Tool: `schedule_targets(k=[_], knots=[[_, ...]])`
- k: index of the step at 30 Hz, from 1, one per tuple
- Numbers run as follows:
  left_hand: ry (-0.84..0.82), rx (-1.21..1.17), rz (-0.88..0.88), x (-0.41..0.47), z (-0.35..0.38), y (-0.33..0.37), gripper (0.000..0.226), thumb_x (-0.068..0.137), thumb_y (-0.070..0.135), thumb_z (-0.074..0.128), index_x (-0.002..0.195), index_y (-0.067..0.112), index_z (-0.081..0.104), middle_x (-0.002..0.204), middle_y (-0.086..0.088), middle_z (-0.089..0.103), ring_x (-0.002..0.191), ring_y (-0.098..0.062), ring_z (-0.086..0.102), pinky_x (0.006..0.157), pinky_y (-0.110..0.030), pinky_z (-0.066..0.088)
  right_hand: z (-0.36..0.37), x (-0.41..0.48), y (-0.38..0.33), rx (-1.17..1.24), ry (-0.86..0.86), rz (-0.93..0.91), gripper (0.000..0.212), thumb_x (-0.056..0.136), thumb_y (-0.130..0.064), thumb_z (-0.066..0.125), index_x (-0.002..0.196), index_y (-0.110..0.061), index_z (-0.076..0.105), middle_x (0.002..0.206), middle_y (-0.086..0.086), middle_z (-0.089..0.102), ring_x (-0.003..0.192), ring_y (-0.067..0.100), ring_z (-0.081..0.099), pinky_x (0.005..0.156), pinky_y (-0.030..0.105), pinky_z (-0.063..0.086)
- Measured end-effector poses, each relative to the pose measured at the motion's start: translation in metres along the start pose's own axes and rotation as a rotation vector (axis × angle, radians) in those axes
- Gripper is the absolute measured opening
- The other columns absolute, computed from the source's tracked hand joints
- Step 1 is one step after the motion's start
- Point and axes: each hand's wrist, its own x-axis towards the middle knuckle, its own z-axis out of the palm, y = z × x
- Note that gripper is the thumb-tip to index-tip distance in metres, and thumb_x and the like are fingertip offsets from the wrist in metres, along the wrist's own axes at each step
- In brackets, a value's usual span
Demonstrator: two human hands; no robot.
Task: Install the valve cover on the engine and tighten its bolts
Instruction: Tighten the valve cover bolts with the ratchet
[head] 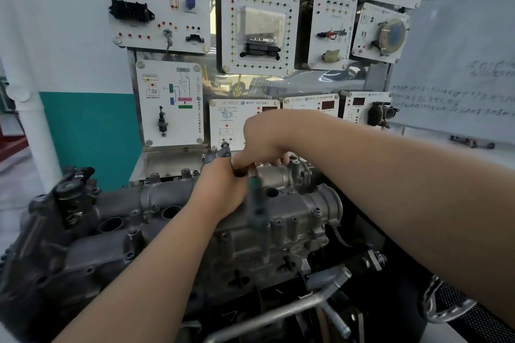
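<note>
Forearms: two bare arms run in from the bottom and the right edge, and they meet over the top of the engine (pixel 245 245).
Pipe: low in front, a silver pipe (pixel 278 312) slants across the dark underside of the engine.
Left hand: there's the left hand (pixel 223 189), back to us, fingers curled in tight at the upper end of the green-handled tool (pixel 255 199).
Right hand: the right hand (pixel 266 139) arches over from above, thumb pointing at the left hand's knuckles, fingertips down on the metal behind; whether it grips anything, I cannot tell.
Tool: the green handle hangs down below both hands and it's blurred; its head is hidden where the hands touch.
Valve cover: the grey valve cover (pixel 156 200) sits on top of the engine, running left to right, round openings in a row along it, and the hands are at its right half.
Bolts: a line of bolts (pixel 316 213) stands along the cover's near right edge.
Backdrop: white training boards (pixel 170 103) with sockets and car parts hang behind the engine.
Whiteboard: on the right, a whiteboard (pixel 459 78) with handwriting too faint to read.
</note>
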Motion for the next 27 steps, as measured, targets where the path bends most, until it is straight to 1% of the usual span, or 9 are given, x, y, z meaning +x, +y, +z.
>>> schedule_targets(k=[2, 6, 10, 13, 16, 18, 20, 25, 27], knots=[[-0.006, 0.000, 0.007, 0.000, -0.001, -0.001, 0.024, 0.088, 0.027, 0.058, 0.065, 0.023, 0.055, 0.070, -0.005, 0.055, 0.068, -0.021, 0.056, 0.047, -0.022, 0.034, -0.004, -0.002, 0.003, 0.058, -0.068, -0.023, 0.045, 0.083, -0.057, 0.059, 0.068, -0.016, 0.068, 0.056, -0.004, 0.070, 0.052, 0.011, 0.068, 0.057, 0.027, 0.043], [-0.066, -0.113, 0.045, -0.003, 0.000, -0.003, 0.024, 0.089, 0.037, 0.058, 0.077, 0.019, 0.067, 0.061, -0.001, 0.063, 0.051, -0.010, 0.052, 0.048, -0.021, 0.039, -0.007, -0.003, 0.019, -0.017, 0.027, -0.129, 0.038, 0.076, -0.048, 0.075, 0.096, -0.017, 0.067, 0.089, -0.008, 0.067, 0.079, 0.012, 0.060, 0.063, 0.028, 0.043], [-0.020, -0.100, 0.026, 0.001, 0.002, -0.002, 0.019, 0.090, 0.030, 0.054, 0.078, 0.019, 0.065, 0.069, -0.001, 0.065, 0.062, -0.013, 0.057, 0.054, -0.027, 0.043, 0.001, 0.001, 0.017, 0.025, 0.089, -0.074, 0.047, 0.082, -0.058, 0.063, 0.068, -0.013, 0.062, 0.056, -0.006, 0.062, 0.056, 0.016, 0.062, 0.053, 0.027, 0.039], [0.026, -0.093, -0.021, 0.003, 0.002, -0.002, 0.009, 0.089, 0.029, 0.058, 0.084, 0.021, 0.061, 0.078, 0.001, 0.065, 0.074, -0.016, 0.060, 0.064, -0.029, 0.048, 0.003, 0.004, 0.004, 0.072, 0.063, 0.001, 0.060, 0.088, -0.063, 0.049, 0.064, -0.009, 0.062, 0.044, -0.001, 0.063, 0.042, 0.014, 0.065, 0.052, 0.026, 0.041], [0.050, -0.146, 0.012, 0.002, 0.000, -0.005, 0.017, 0.087, 0.029, 0.061, 0.080, 0.015, 0.066, 0.069, -0.002, 0.067, 0.064, -0.014, 0.060, 0.056, -0.023, 0.044, -0.007, 0.001, 0.004, 0.069, 0.001, -0.031, 0.049, 0.085, -0.057, 0.060, 0.070, -0.011, 0.065, 0.058, -0.001, 0.070, 0.058, 0.016, 0.070, 0.060, 0.029, 0.046], [0.011, -0.166, 0.027, -0.001, -0.001, -0.004, 0.018, 0.087, 0.035, 0.061, 0.078, 0.021, 0.069, 0.064, 0.001, 0.066, 0.054, -0.005, 0.055, 0.049, -0.015, 0.040, -0.013, -0.004, 0.010, -0.017, -0.003, -0.079, 0.038, 0.081, -0.052, 0.069, 0.086, -0.014, 0.069, 0.081, -0.004, 0.070, 0.078, 0.017, 0.066, 0.061, 0.029, 0.044], [-0.025, -0.191, 0.024, -0.002, 0.000, -0.005, 0.016, 0.087, 0.037, 0.062, 0.084, 0.024, 0.071, 0.069, 0.005, 0.069, 0.058, -0.003, 0.057, 0.054, -0.016, 0.042, -0.015, -0.007, 0.016, -0.037, 0.023, -0.119, 0.036, 0.080, -0.047, 0.072, 0.100, -0.019, 0.067, 0.093, -0.007, 0.065, 0.086, 0.016, 0.060, 0.065, 0.030, 0.042], [0.010, -0.178, 0.004, 0.000, 0.003, -0.002, 0.012, 0.088, 0.027, 0.059, 0.084, 0.017, 0.064, 0.068, 0.004, 0.064, 0.063, -0.007, 0.060, 0.053, -0.020, 0.041, 0.004, -0.004, 0.009, -0.031, 0.134, -0.065, 0.053, 0.089, -0.057, 0.053, 0.062, -0.012, 0.060, 0.055, -0.002, 0.061, 0.056, 0.017, 0.061, 0.050, 0.027, 0.036], [0.029, -0.222, -0.018, 0.001, 0.002, 0.000, 0.013, 0.091, 0.018, 0.057, 0.084, 0.007, 0.058, 0.068, 0.003, 0.059, 0.058, -0.003, 0.057, 0.048, -0.015, 0.039, 0.005, -0.003, 0.003, 0.060, 0.133, -0.027, 0.056, 0.089, -0.061, 0.052, 0.060, -0.013, 0.059, 0.044, -0.004, 0.059, 0.051, 0.014, 0.062, 0.048, 0.025, 0.035]])
